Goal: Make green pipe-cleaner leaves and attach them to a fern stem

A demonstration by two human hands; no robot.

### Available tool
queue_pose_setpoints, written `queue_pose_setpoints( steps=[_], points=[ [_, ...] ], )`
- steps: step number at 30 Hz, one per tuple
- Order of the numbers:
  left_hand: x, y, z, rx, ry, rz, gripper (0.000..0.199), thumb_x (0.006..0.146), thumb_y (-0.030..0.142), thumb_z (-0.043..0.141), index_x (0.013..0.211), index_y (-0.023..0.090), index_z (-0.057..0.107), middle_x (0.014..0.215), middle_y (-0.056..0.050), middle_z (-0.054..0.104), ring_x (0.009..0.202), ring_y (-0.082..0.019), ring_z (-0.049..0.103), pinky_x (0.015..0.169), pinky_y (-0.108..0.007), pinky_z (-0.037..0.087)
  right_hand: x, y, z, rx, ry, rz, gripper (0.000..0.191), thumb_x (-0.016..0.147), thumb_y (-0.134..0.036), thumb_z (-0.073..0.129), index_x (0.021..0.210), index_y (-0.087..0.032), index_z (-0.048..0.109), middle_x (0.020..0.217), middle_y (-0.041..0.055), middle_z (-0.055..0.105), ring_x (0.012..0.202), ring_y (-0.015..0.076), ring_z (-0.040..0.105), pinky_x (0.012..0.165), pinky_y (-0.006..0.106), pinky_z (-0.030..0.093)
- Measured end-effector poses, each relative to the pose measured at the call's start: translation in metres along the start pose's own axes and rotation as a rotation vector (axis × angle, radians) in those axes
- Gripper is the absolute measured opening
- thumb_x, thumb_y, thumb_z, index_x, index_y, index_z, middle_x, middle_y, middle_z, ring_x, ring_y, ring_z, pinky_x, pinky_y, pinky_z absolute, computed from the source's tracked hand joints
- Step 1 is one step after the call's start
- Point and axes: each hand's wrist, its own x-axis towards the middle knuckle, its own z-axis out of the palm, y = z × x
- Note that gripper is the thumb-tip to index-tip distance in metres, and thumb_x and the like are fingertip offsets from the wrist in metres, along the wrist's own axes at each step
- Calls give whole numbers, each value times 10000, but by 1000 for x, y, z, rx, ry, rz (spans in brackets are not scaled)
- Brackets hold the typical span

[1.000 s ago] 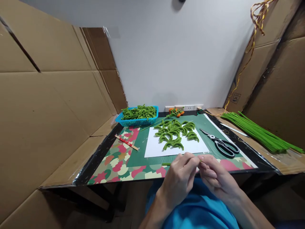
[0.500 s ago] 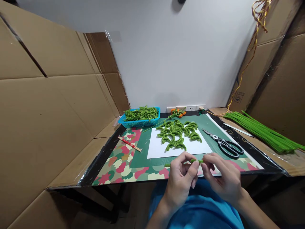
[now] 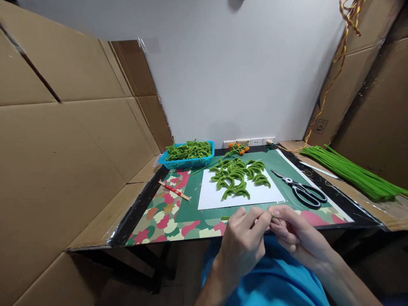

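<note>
Over the table's front edge, my left hand [image 3: 247, 242] and my right hand [image 3: 295, 231] meet, fingertips pinched together. Between them a small bit of green pipe cleaner [image 3: 272, 216] shows; the fingers hide most of it. Another short green end [image 3: 225, 218] appears left of my left hand, and I cannot tell whether it belongs to the held piece. Beyond the hands, several curved, bundled green pipe-cleaner pieces [image 3: 236, 174] lie on a white sheet of paper [image 3: 210, 203].
A blue basket [image 3: 188, 163] heaped with green pieces stands at the back left. Scissors [image 3: 301, 189] lie on the right of the green mat [image 3: 191, 208]. Long green pipe cleaners [image 3: 353, 172] are stacked far right. Red-wrapped chopsticks [image 3: 174, 191] and orange flowers [image 3: 239, 148] also lie there.
My left hand has turned with its back more upward, and both hands' fingertips have closed in. Less of the green pipe cleaner shows between them. The view has shifted slightly.
</note>
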Motion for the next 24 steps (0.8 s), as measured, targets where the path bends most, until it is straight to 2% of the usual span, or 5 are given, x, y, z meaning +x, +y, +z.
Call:
queue_pose_setpoints(
  steps=[4, 8, 13, 18, 24],
  points=[
    [-1, -2, 0, -145, 24, -179, 229, 1044, 106, 504, 991, 189, 710, 867, -73, 697, 747, -189, 589, 688, -307, 456, -1, 0, 0, -147, 16, -113, 442, 928, -519, 765, 723, -192, 550, 558, -85, 438, 404, 23, 180, 383, 179, 177],
    [2, 3, 2, -708, 15, -646, 262, 1026, 399, 687, 881, 182, 661, 712, 0, 624, 591, -121, 548, 551, -235, 418, -5, 1, -3, -794, 106, -672, 262, 1046, -328, 613, 826, -190, 643, 667, -12, 536, 536, 107, 429, 488, 237, 340],
    [2, -2, 7, -1190, -71, -815, 382, 917, 511, 778, 856, 171, 613, 575, 60, 528, 369, -48, 369, 360, -184, 273, -3, -2, -10, -1188, -25, -1123, 160, 987, -80, 557, 1008, -206, 652, 763, 27, 635, 592, 149, 550, 526, 266, 417],
    [1, -1, 13, -1234, -51, -808, 385, 929, 516, 770, 874, 180, 590, 596, 73, 498, 353, -37, 394, 347, -162, 257, 1, 1, -7, -1151, 33, -1133, 187, 994, -68, 558, 903, -217, 625, 668, -10, 586, 523, 125, 497, 495, 250, 385],
    [3, 13, 11, -970, 20, -749, 304, 1023, 486, 680, 948, 202, 604, 580, 89, 427, 420, -60, 394, 413, -179, 281, -2, 11, 4, -813, 227, -850, 324, 1042, -298, 626, 734, -197, 634, 585, -16, 544, 469, 107, 436, 435, 232, 344]
  ],
)
